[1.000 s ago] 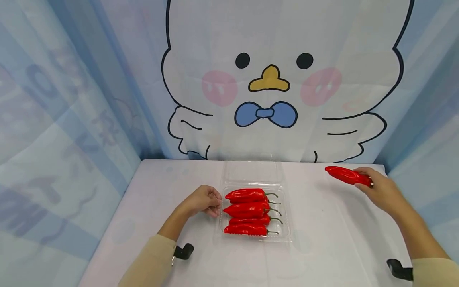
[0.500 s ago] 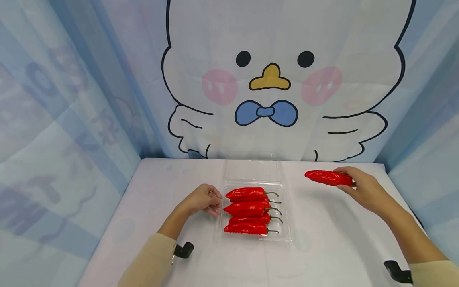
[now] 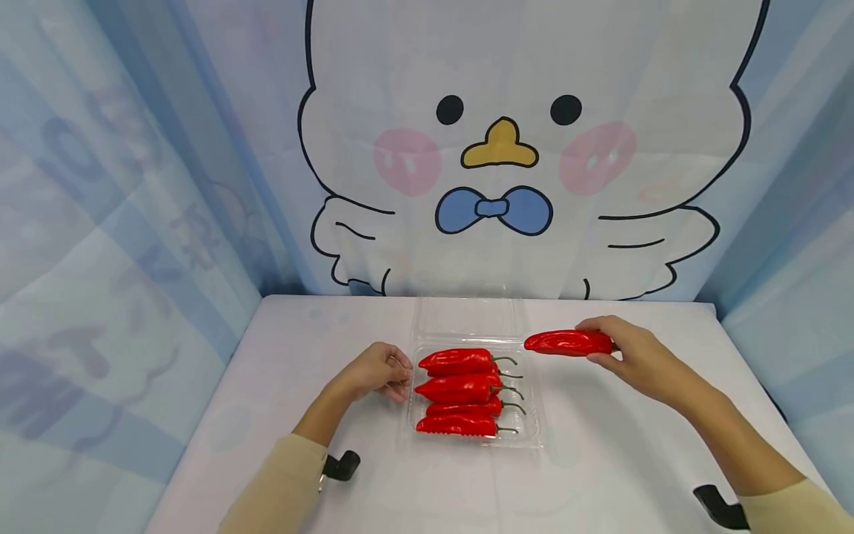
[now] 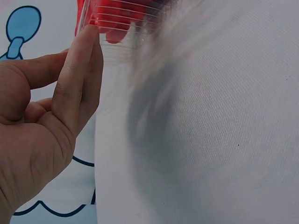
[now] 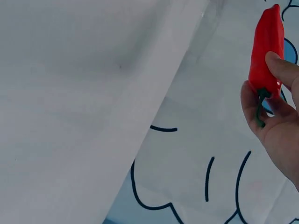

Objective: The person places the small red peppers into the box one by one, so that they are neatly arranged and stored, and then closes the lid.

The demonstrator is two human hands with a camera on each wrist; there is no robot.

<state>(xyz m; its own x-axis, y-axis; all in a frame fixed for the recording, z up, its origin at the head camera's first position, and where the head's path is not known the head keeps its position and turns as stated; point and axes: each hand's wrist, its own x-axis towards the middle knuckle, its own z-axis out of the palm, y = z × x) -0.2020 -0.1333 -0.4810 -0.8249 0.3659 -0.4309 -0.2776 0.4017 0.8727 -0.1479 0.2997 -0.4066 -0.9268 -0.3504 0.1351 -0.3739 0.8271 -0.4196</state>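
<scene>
My right hand (image 3: 627, 352) grips a red chili pepper (image 3: 563, 343) near its stem end, above the table and right of a clear plastic clamshell box (image 3: 534, 437). In the right wrist view, thumb and fingers close round the pepper (image 5: 267, 44), and its green stem points toward the palm. Several red peppers (image 3: 460, 389) lie side by side in the box, tips left and green stems right. At the box's left side rests my left hand (image 3: 380, 373). The left wrist view has its fairly straight fingers (image 4: 74, 79) against the ribbed clear wall (image 4: 124, 14).
The box's clear lid (image 3: 470, 319) lies folded back toward the rear curtain (image 3: 494, 259). White cloth covers the table (image 3: 320, 326). Blue patterned curtains (image 3: 133, 222) hang at both sides.
My right hand has carried its pepper leftward and slightly nearer, from the table's back right corner to beside the box. The left hand and the box have stayed in place.
</scene>
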